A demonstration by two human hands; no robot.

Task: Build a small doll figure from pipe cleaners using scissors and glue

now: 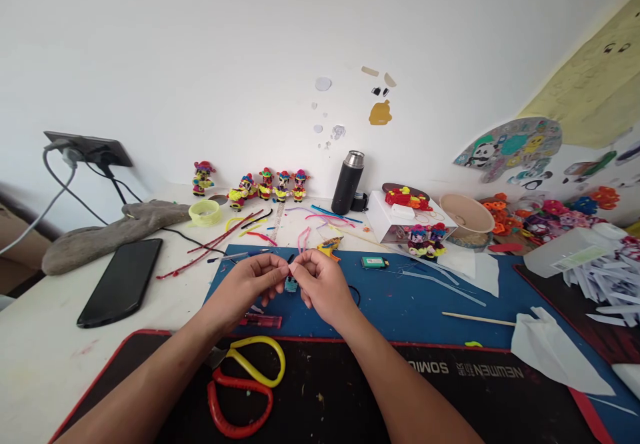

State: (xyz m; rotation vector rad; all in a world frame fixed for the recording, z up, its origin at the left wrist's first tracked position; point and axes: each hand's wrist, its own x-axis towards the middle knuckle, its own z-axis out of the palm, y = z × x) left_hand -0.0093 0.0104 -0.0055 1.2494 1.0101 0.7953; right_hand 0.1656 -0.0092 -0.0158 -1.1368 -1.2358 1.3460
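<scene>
My left hand (257, 281) and my right hand (323, 284) meet over the blue mat, thumbs and forefingers pinched together. Something tiny and partly reddish is between the fingertips, too small and covered to name. A short dark strip (291, 258) shows just above the fingertips; I cannot tell if it is held. Right below them is a small teal piece (291, 285), half hidden by the hands. Scissors (257, 341) with one yellow and one red handle lie under my left forearm, blades mostly covered. A yellow glue gun (330, 247) is behind my right hand.
Several small figures (283, 185) line the wall, left of a black thermos (347, 184). Red fuzzy stems (210, 247) and a phone (120, 283) lie on the left. A white box (387, 224), a wooden stick (477, 319) and a white tissue (555, 351) are on the right.
</scene>
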